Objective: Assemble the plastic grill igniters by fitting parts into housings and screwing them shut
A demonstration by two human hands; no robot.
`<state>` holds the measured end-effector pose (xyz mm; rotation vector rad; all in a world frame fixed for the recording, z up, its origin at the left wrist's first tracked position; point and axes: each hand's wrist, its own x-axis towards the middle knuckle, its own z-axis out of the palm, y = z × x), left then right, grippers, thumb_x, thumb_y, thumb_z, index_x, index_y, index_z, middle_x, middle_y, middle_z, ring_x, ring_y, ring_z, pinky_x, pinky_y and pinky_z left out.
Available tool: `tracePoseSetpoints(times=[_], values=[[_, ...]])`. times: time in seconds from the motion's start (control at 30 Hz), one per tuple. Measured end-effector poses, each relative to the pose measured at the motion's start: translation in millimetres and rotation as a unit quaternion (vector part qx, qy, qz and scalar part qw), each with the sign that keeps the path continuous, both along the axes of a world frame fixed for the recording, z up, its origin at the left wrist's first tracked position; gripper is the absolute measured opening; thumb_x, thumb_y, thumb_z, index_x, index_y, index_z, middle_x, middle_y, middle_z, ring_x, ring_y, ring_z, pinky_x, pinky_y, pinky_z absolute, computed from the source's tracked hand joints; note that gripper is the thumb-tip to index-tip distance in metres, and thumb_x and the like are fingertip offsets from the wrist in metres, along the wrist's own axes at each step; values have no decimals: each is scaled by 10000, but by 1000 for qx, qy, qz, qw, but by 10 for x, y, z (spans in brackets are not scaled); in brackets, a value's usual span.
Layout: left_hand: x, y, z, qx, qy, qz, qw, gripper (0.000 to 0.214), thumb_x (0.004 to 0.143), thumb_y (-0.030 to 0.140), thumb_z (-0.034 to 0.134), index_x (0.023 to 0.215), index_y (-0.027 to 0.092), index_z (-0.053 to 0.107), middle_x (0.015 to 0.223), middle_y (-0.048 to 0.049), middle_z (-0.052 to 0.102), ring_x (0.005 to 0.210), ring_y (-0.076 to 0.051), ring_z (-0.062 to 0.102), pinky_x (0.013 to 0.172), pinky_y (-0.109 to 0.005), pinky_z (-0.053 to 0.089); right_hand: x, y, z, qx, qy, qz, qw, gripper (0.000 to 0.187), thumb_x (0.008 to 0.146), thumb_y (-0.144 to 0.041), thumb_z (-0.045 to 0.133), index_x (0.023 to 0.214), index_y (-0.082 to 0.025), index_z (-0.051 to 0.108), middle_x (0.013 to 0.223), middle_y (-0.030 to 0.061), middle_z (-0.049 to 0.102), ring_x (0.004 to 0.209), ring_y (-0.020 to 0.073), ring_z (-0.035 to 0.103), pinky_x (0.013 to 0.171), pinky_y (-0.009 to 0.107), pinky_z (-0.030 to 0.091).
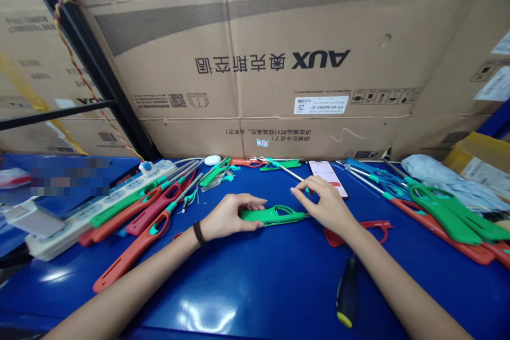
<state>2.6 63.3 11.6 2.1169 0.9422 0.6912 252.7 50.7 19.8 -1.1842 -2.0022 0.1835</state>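
My left hand (pixel 231 218) wraps the handle of a green utility lighter (pixel 274 215), which lies level on the blue table (pixel 223 281) with its short metal stub pointing right. My right hand (pixel 326 204) pinches the teal end of a thin metal lighter barrel (pixel 290 174), which slants away toward the back of the table. Beneath my right wrist lies a red lighter body (pixel 358 232). A black-handled screwdriver (pixel 348 289) with a yellow end lies nearer me, right of centre.
A smartphone (pixel 328 178) lies just beyond my right hand. Heaps of red, green and blue utility lighters (pixel 442 218) lie on the right, with more (pixel 139 218) on the left beside a white power strip (pixel 99 215). Large AUX cardboard boxes (pixel 255 64) stand behind the table.
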Motion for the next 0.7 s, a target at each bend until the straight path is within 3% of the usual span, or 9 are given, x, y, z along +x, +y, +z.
tracePoseSetpoints(times=[0.33, 0.47, 0.57, 0.7], values=[[-6, -3, 17, -9, -3, -12, 1000, 486, 686, 306, 755, 1142, 190, 631, 985, -63, 685, 884, -189, 642, 827, -339, 525, 10, -1, 0, -10, -10, 15, 1000, 211, 900, -340, 507, 741, -227, 587, 761, 22, 632, 756, 193, 566, 744, 352, 440], [-22, 1, 43, -7, 18, -23, 1000, 460, 684, 308, 764, 1114, 191, 652, 995, -66, 683, 882, -188, 639, 816, -320, 521, 24, -15, -8, -51, -44, 88, 994, 107, 839, -340, 615, 861, -245, 656, 884, 17, 669, 873, 194, 580, 803, 349, 441], [-28, -2, 56, 1, 23, -23, 999, 436, 687, 316, 764, 1092, 193, 663, 1005, -64, 683, 879, -185, 637, 813, -305, 516, 30, -21, -37, -96, -72, 145, 982, 192, 807, -355, 661, 977, -268, 681, 949, 22, 682, 923, 204, 579, 822, 358, 444], [-26, -8, 80, 11, 33, -23, 999, 428, 687, 349, 760, 1078, 202, 668, 998, -61, 688, 877, -188, 636, 796, -299, 514, 27, -24, -65, -124, -81, 160, 976, 161, 822, -356, 645, 948, -276, 706, 979, 30, 672, 941, 202, 577, 840, 367, 446]])
